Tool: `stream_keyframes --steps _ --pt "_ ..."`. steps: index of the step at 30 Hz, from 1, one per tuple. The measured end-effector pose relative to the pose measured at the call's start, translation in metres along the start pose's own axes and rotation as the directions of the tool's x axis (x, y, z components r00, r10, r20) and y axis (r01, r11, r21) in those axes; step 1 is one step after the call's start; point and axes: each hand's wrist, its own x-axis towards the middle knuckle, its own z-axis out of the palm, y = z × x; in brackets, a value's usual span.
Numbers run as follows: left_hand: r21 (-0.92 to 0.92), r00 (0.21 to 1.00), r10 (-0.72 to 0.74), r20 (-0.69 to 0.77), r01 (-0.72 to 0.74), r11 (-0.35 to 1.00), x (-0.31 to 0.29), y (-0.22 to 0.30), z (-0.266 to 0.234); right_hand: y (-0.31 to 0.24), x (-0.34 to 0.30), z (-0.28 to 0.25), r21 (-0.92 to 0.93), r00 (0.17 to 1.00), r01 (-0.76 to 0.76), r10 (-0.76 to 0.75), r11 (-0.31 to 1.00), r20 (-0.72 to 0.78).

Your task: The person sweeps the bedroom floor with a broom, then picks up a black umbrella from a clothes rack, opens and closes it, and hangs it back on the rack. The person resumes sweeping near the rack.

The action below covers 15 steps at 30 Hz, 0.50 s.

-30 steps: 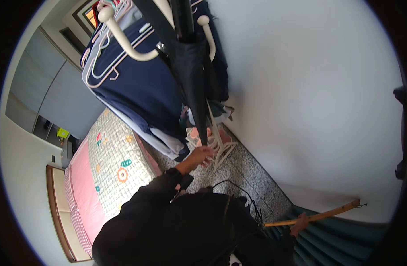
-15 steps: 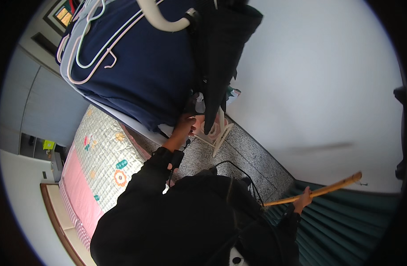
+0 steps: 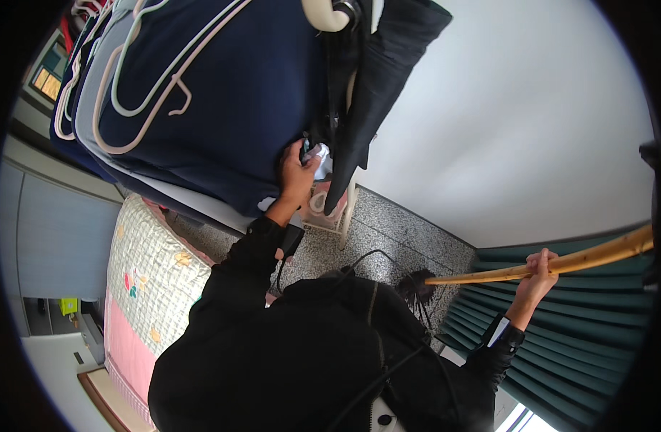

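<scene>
In my right hand [image 3: 537, 279] is the long yellow wooden handle of a broom [image 3: 481, 276]; my fingers are wrapped round it. The broom's dark bristle head [image 3: 415, 289] is down at the speckled floor. My left hand [image 3: 296, 178] reaches up beside hanging navy clothing [image 3: 244, 122]. Its fingers are curled against a crumpled whitish, plastic-looking item [image 3: 321, 160], and what exactly they grip is partly hidden. Right of that hand hangs a long black tapering item [image 3: 373, 93], possibly a folded umbrella.
Pale hangers [image 3: 179, 93] hang over the clothes. Below the black item is a white-framed stand [image 3: 345, 223] with a pinkish container. A quilted bed [image 3: 161, 266] lies left, a white wall [image 3: 517, 122] right, and a green curtain [image 3: 596, 309] at lower right.
My left hand has moved up from beside the stand to the whitish item. My right hand has moved up and to the right with the broom, whose bristle head now shows.
</scene>
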Motion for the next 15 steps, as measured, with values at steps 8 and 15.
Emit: stream_keyframes --steps 8,15 --pt "-0.107 1.0 -0.029 -0.008 0.028 0.994 -0.035 0.036 -0.028 0.133 -0.048 -0.004 -0.224 0.914 -0.312 0.356 0.923 0.196" --pt "-0.493 0.617 0.483 0.622 -0.172 0.853 -0.083 0.221 -0.045 0.273 -0.13 0.107 -0.492 0.804 0.248 0.106 0.835 0.585"
